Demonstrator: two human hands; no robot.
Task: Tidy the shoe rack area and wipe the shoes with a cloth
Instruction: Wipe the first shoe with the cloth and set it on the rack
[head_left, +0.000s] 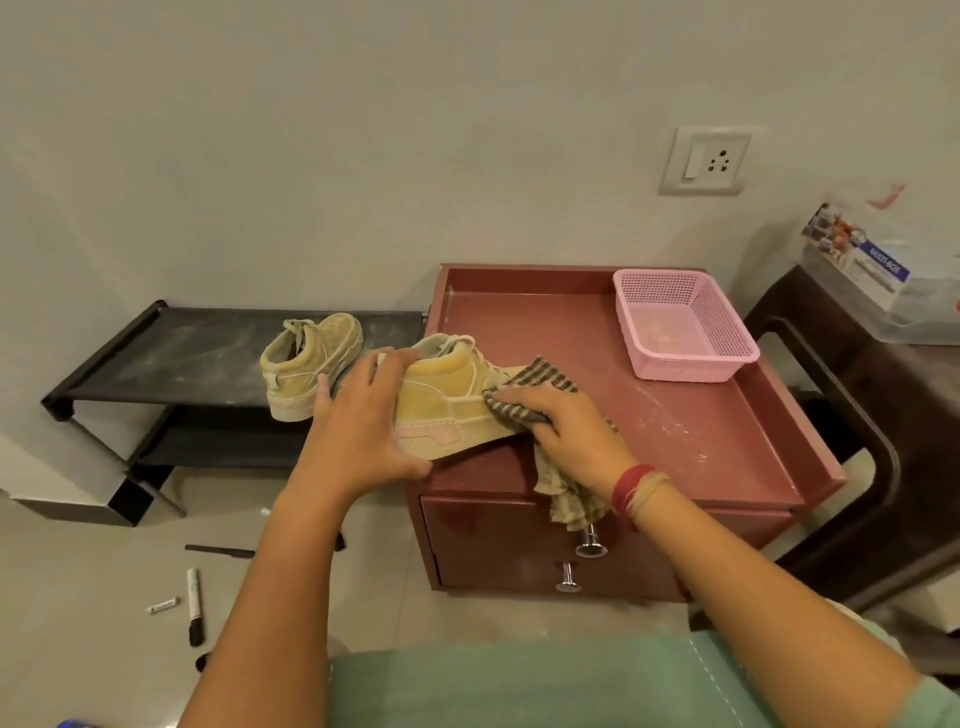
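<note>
The shoe (441, 410) lies left-to-right at frame centre. The left hand (363, 421) clasps its heel with spread fingers, and the right hand (571, 426) grips the cloth (535, 387) against its side.

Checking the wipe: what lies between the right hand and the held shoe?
The checked cloth, held by the right hand against the shoe; head view.

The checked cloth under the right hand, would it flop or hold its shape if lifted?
Probably floppy: the checked cloth hangs in folds over the cabinet edge. Likely light, since it bunches under the right hand. It may slide off if released, with much already overhanging.
</note>
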